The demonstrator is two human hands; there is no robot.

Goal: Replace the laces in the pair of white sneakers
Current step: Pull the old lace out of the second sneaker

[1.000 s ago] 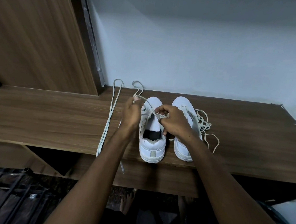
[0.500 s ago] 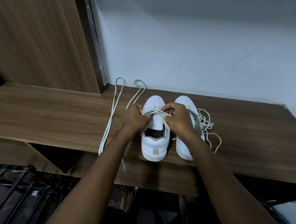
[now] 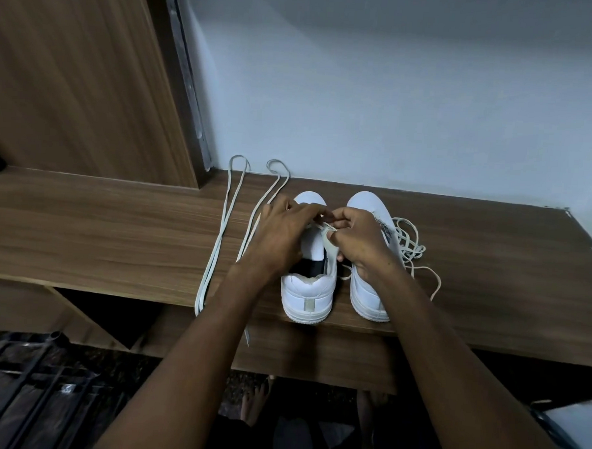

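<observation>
Both hands meet over the left sneaker on the desk; right hand pinches the lace, left hand at nine o'clock, its grip hidden; sneaker's long axis runs twelve-to-six.

Room in a home, wood-laminate tabletop built against a plain pale painted wall, tall matching wooden cabinet panel at left, dark metal rack low at left, person's bare feet on dark floor beneath
</observation>
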